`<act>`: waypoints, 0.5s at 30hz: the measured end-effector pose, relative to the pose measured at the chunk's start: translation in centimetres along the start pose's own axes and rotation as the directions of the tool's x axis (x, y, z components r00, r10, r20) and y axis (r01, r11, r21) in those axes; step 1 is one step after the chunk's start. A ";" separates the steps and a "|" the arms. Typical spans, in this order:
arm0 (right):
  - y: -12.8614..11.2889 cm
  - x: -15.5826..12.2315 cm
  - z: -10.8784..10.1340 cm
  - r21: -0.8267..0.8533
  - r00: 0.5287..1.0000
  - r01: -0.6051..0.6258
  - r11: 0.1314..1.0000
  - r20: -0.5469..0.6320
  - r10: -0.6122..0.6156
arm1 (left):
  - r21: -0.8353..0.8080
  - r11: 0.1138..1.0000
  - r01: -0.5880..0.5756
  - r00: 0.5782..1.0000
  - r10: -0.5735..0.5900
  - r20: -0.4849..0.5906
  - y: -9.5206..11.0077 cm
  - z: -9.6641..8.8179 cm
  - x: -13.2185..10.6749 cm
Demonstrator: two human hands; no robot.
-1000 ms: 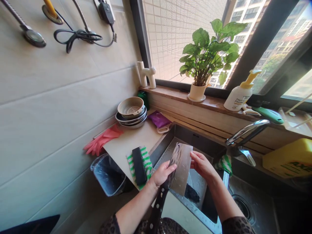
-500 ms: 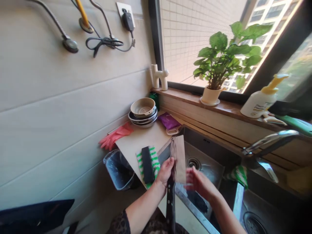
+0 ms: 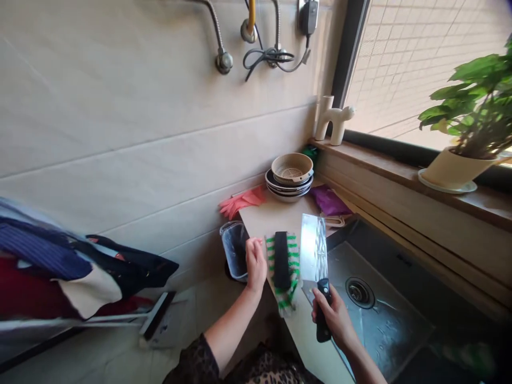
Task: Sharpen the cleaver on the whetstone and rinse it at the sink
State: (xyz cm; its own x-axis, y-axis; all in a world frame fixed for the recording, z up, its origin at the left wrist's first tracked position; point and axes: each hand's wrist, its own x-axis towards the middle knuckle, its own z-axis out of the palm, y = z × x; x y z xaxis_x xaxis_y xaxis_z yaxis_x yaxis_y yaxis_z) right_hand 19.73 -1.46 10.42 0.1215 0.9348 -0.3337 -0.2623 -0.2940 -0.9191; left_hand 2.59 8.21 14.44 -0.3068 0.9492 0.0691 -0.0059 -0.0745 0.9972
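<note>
My right hand [image 3: 333, 319] grips the black handle of a steel cleaver [image 3: 314, 249], whose broad blade points away from me over the counter's edge beside the sink [image 3: 384, 320]. My left hand [image 3: 256, 263] rests with fingers together on the counter's left edge, touching the left side of a green-and-white striped cloth [image 3: 288, 277]. A black block [image 3: 281, 260] lies lengthwise on that cloth, between my two hands.
Stacked bowls topped by a beige strainer [image 3: 291, 176] stand at the back of the counter, with pink gloves [image 3: 242, 201] to the left and a purple cloth [image 3: 330, 201] to the right. A clear bin [image 3: 235, 248] hangs below the counter's left edge. A potted plant [image 3: 466, 144] stands on the windowsill.
The cleaver passed from my left hand to my right, which now holds its handle. My left hand moved to the counter beside the striped cloth. My view swung left.
</note>
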 end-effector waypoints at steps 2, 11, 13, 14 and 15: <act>1.7 1.3 0.6 -0.056 0.999 -0.001 0.998 -0.054 -0.002 | 0.098 0.970 -0.223 0.970 0.211 0.118 -0.2 -0.1 -0.9; 7.0 4.2 2.9 -0.155 0.983 0.111 0.982 -0.130 -0.131 | 0.485 0.573 -0.661 0.704 0.250 0.665 -7.1 7.1 0.9; 7.3 4.5 3.2 -0.162 0.991 0.058 0.985 -0.110 -0.076 | 0.548 0.541 -0.638 0.728 0.191 0.659 -8.4 7.4 1.9; 7.3 4.6 3.3 -0.181 0.993 0.040 0.983 -0.105 -0.060 | 0.571 0.521 -0.634 0.734 0.174 0.656 -8.8 7.5 2.2; 7.3 4.8 3.4 -0.213 0.993 0.030 0.977 -0.105 -0.054 | 0.590 0.498 -0.635 0.738 0.167 0.654 -9.2 7.7 2.4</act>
State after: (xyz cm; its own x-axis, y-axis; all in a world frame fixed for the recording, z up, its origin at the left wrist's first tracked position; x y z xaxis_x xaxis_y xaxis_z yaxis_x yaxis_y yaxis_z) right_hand 15.14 1.54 2.83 0.2350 0.9232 -0.3041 -0.0485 -0.3013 -0.9523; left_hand 9.20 13.51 5.69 0.3948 0.8879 0.2361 0.7538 -0.4600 0.4693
